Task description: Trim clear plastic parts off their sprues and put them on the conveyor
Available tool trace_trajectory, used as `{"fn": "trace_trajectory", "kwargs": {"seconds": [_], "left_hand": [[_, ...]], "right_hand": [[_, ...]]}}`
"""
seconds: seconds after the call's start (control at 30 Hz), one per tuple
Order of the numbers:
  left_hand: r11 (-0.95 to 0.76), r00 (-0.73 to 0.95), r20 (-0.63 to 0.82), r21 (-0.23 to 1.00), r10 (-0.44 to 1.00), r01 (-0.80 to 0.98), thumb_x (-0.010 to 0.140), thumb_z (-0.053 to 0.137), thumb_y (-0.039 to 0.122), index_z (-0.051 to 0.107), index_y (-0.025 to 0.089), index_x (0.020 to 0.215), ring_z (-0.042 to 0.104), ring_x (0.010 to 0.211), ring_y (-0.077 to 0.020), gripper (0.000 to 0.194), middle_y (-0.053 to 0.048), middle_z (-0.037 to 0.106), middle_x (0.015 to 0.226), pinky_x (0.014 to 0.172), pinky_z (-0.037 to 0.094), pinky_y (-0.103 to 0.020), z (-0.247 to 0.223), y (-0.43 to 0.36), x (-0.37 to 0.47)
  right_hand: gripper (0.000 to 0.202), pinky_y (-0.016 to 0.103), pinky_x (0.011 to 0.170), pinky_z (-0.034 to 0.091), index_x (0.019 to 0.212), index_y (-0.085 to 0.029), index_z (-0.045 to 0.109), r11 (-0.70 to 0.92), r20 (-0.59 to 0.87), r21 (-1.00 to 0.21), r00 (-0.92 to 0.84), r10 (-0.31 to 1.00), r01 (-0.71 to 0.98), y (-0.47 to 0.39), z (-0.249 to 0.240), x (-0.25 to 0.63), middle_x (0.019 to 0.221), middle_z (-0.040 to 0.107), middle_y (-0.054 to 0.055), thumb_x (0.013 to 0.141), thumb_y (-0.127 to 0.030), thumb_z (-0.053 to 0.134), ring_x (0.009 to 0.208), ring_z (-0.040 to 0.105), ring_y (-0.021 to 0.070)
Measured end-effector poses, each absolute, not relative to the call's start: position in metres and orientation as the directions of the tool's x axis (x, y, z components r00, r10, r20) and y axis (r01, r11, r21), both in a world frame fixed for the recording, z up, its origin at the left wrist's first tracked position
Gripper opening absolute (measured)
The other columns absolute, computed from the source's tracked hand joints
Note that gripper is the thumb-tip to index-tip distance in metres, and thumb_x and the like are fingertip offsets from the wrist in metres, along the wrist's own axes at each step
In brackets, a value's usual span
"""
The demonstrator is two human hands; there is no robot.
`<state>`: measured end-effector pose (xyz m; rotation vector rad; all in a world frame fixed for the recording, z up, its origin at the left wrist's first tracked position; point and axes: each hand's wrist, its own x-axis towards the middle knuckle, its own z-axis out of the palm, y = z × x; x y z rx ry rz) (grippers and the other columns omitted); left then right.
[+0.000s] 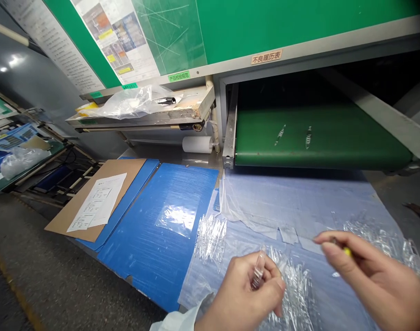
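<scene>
Thumb and fingers of my left hand [251, 292] are closed round a small clear plastic part [258, 271], which points up out of the grip. To its right, my right hand [371, 271] pinches a thin tool [334, 241] with a yellow bit [347, 251] showing between the fingers. The two hands are apart. Beneath and beside them lies a heap of similar clear parts [299, 294]. A smaller, neater pile [212, 236] rests left of the hands, and more clear pieces [378, 234] lie behind my right hand.
Ahead is a green conveyor belt [320, 133] with two clear parts on it. Blue sheets [148, 207] bear a clear bag [178, 218]. Cardboard [110, 177] with papers [96, 202] lies at the left. A shelf [182, 110] holds plastic film and a pen.
</scene>
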<state>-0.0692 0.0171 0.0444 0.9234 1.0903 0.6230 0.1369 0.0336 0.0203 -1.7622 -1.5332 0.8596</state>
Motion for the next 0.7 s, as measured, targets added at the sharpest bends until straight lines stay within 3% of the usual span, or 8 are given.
{"fn": "trace_trajectory", "kwargs": {"seconds": [0.13, 0.23, 0.3, 0.4, 0.5, 0.6, 0.7], "left_hand": [[0.45, 0.404, -0.383, 0.889, 0.831, -0.083, 0.084, 0.054, 0.026, 0.05, 0.017, 0.068, 0.044, 0.052, -0.0091, 0.019, 0.003, 0.051, 0.052, 0.059, 0.034, -0.025, 0.025, 0.018, -0.057], [0.447, 0.351, -0.384, 0.886, 0.854, -0.12, 0.085, 0.057, 0.036, 0.055, 0.016, 0.088, 0.048, 0.06, -0.0097, 0.021, 0.0, 0.057, 0.067, 0.064, 0.035, -0.026, 0.01, 0.021, -0.055], [0.51, 0.317, -0.436, 0.834, 0.843, -0.209, 0.084, 0.058, 0.039, 0.052, 0.015, 0.1, 0.048, 0.06, -0.0092, 0.029, -0.001, 0.06, 0.076, 0.062, 0.035, -0.026, 0.002, 0.024, -0.058], [0.603, 0.378, -0.478, 0.709, 0.793, -0.367, 0.081, 0.06, 0.041, 0.05, 0.014, 0.096, 0.05, 0.057, -0.0105, 0.032, -0.004, 0.062, 0.073, 0.061, 0.036, -0.027, -0.007, 0.026, -0.064], [0.589, 0.39, -0.458, 0.731, 0.798, -0.346, 0.082, 0.06, 0.037, 0.052, 0.013, 0.091, 0.051, 0.062, -0.0112, 0.027, -0.006, 0.066, 0.069, 0.064, 0.033, -0.026, -0.011, 0.023, -0.067], [0.547, 0.413, -0.413, 0.786, 0.811, -0.289, 0.087, 0.056, 0.035, 0.054, 0.014, 0.095, 0.045, 0.06, -0.0091, 0.022, -0.004, 0.067, 0.07, 0.063, 0.028, -0.025, -0.01, 0.019, -0.067], [0.547, 0.447, -0.401, 0.793, 0.8, -0.267, 0.088, 0.054, 0.038, 0.054, 0.015, 0.093, 0.04, 0.054, -0.0081, 0.024, -0.002, 0.064, 0.066, 0.059, 0.026, -0.024, -0.003, 0.018, -0.067]], "right_hand": [[0.037, 0.024, 0.049, 0.039, 0.064, -0.024, 0.055, -0.193, -0.265, -0.905, -0.149, 0.953, 0.378, 0.03, 0.024, 0.106, 0.06, 0.05, -0.002, 0.081, -0.057, 0.052, 0.054, 0.047, 0.014], [0.042, 0.023, 0.044, 0.027, 0.066, -0.023, 0.052, -0.294, -0.374, -0.852, -0.111, 0.921, 0.434, 0.039, 0.01, 0.124, 0.055, 0.031, -0.007, 0.083, -0.061, 0.044, 0.046, 0.03, 0.0108], [0.045, 0.023, 0.044, 0.024, 0.063, -0.023, 0.046, -0.323, -0.418, -0.797, -0.081, 0.905, 0.511, 0.045, -0.011, 0.148, 0.055, 0.027, -0.007, 0.082, -0.063, 0.043, 0.046, 0.025, 0.0102], [0.051, 0.024, 0.046, 0.024, 0.052, -0.023, 0.032, -0.33, -0.45, -0.735, -0.061, 0.891, 0.592, 0.044, -0.048, 0.174, 0.052, 0.027, -0.007, 0.069, -0.065, 0.057, 0.047, 0.029, 0.0108], [0.052, 0.026, 0.048, 0.027, 0.049, -0.024, 0.031, -0.312, -0.465, -0.7, -0.079, 0.882, 0.642, 0.034, -0.071, 0.174, 0.05, 0.032, -0.005, 0.066, -0.066, 0.058, 0.047, 0.035, 0.0128], [0.042, 0.025, 0.048, 0.032, 0.062, -0.023, 0.047, -0.266, -0.427, -0.701, -0.091, 0.899, 0.662, 0.022, -0.062, 0.158, 0.051, 0.039, -0.006, 0.074, -0.063, 0.054, 0.048, 0.041, 0.0146], [0.038, 0.024, 0.051, 0.038, 0.074, -0.025, 0.049, -0.175, -0.326, -0.774, -0.145, 0.934, 0.609, 0.014, -0.03, 0.136, 0.056, 0.043, -0.006, 0.09, -0.058, 0.038, 0.05, 0.046, 0.0142]]}}
